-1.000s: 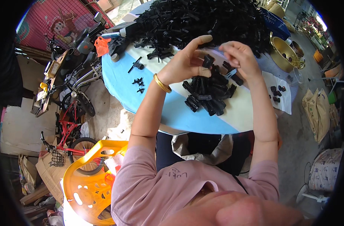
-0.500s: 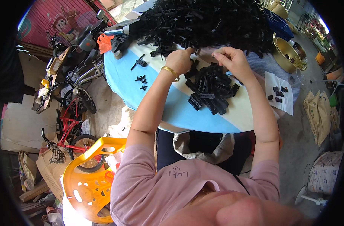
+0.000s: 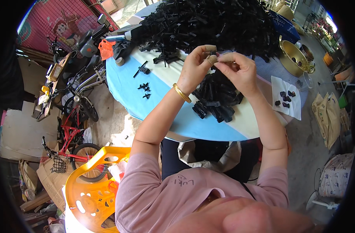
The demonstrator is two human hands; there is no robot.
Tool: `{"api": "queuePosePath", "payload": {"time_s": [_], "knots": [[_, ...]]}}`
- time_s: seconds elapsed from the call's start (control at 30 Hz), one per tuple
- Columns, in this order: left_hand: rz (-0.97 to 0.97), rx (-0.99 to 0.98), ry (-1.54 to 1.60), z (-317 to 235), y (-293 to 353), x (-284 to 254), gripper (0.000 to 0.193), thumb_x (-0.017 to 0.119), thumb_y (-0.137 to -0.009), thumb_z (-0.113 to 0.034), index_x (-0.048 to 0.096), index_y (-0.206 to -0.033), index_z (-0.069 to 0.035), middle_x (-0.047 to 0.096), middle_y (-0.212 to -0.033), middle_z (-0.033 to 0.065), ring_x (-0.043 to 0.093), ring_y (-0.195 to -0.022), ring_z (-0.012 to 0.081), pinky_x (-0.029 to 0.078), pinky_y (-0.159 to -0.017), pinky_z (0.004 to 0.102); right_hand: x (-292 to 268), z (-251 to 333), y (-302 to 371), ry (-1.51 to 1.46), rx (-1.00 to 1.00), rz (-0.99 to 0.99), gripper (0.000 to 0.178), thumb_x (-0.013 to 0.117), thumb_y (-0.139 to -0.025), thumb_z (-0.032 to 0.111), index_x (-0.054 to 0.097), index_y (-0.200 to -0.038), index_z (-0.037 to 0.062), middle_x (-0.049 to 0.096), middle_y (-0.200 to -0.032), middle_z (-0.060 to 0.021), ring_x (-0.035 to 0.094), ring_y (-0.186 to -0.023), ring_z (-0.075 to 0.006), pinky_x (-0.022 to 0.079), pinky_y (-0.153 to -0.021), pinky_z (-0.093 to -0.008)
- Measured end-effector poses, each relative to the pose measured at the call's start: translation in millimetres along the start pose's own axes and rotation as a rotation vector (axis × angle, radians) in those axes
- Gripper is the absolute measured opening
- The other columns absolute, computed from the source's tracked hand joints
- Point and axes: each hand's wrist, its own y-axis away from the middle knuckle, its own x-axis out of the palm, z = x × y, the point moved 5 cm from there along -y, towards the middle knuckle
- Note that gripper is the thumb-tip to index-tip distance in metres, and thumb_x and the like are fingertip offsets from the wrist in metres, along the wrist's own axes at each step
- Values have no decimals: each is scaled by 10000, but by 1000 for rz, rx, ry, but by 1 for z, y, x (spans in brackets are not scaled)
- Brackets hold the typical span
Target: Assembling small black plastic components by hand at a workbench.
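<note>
My two hands meet above the table, at the near edge of a big heap of black plastic parts (image 3: 212, 23). Between the thumb and forefinger of my left hand (image 3: 195, 70) is a small black piece (image 3: 213, 53), mostly covered by the fingers. Tan wraps cover some of those fingertips. My right hand (image 3: 241, 73) pinches at the same spot, its fingertips touching the left ones; what it grips is hidden. Below the hands lies a smaller pile of black strip-like parts (image 3: 214, 99). A wristband in gold circles my left wrist.
Several loose black pieces (image 3: 144, 87) lie on the blue-and-cream tablecloth (image 3: 127, 91) at left. To the right are a white sheet (image 3: 292, 83) with dark bits and a brass-coloured pot (image 3: 288, 58). A yellow plastic chair (image 3: 78, 182) stands left of me.
My hands, apart before, have come together. The left hand has moved right and turned up from the heap's edge, now showing a small black piece in its fingers.
</note>
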Motion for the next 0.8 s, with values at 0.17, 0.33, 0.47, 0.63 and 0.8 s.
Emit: {"api": "queuePosePath", "payload": {"time_s": [0.17, 0.33, 0.47, 0.63, 0.8], "knots": [[96, -25, 198, 0, 5, 5, 358, 515, -840, -33, 398, -1178, -10, 548, -981, 68, 550, -897, 114, 460, -794, 238, -4, -25, -1, -217, 390, -40, 116, 660, -770, 67, 604, -857, 17, 586, -732, 16, 511, -618, -10, 402, -532, -151], [131, 94, 175, -8, 5, 13, 386, 573, -801, 11, 406, -1147, -21, 544, -943, 59, 558, -846, 98, 469, -697, 206, -7, -31, -1, -454, 593, 53, 108, 615, -806, 79, 595, -889, 12, 552, -691, 25, 438, -543, 9, 328, -457, -130], [110, 55, 161, -8, 1, 10, 366, 596, -794, 6, 418, -1110, -34, 553, -912, 49, 569, -819, 97, 470, -682, 195, -3, -40, 4, -722, 718, 110, 127, 553, -858, 120, 589, -905, 8, 519, -648, 32, 342, -467, 22, 235, -395, -125], [50, 125, 76, -9, 3, 8, 359, 603, -799, -11, 446, -1121, -28, 570, -915, 44, 564, -815, 89, 471, -695, 199, -1, -33, 4, -514, 673, 146, 149, 532, -875, 137, 586, -913, 3, 524, -647, 20, 336, -447, 22, 237, -386, -125], [3, 179, -48, -10, 5, 7, 331, 611, -799, -23, 485, -1105, -5, 585, -940, 43, 560, -822, 74, 468, -688, 195, 1, -33, 6, -533, 690, 146, 147, 521, -880, 133, 589, -916, 8, 518, -634, 25, 324, -434, 21, 234, -380, -128]]}}
